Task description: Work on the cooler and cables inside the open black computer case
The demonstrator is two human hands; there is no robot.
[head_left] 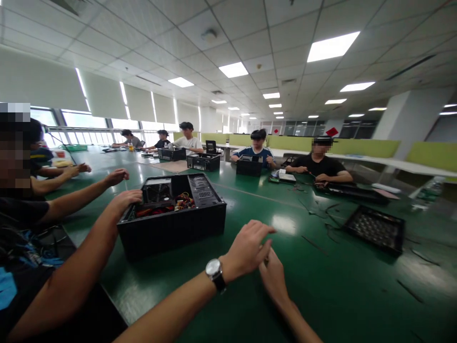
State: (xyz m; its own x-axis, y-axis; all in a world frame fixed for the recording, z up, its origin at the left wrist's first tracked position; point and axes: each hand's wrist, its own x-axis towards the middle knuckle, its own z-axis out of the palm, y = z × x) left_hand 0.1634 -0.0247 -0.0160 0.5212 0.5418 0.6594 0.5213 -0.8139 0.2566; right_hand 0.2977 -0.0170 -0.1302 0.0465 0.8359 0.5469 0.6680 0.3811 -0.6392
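The computer case (pixel 174 233) lay crosswise to the left, nearer the left hand (pixel 244 247) than the right hand (pixel 275 278), their grips unclear to me.

office workshop | green worktable (pixel 246 200), open computer cases (pixel 174 228), ceiling panel lights (pixel 333 46)

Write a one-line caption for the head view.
Watch-wearing left hand and right hand close together over a green table, near an open computer case.
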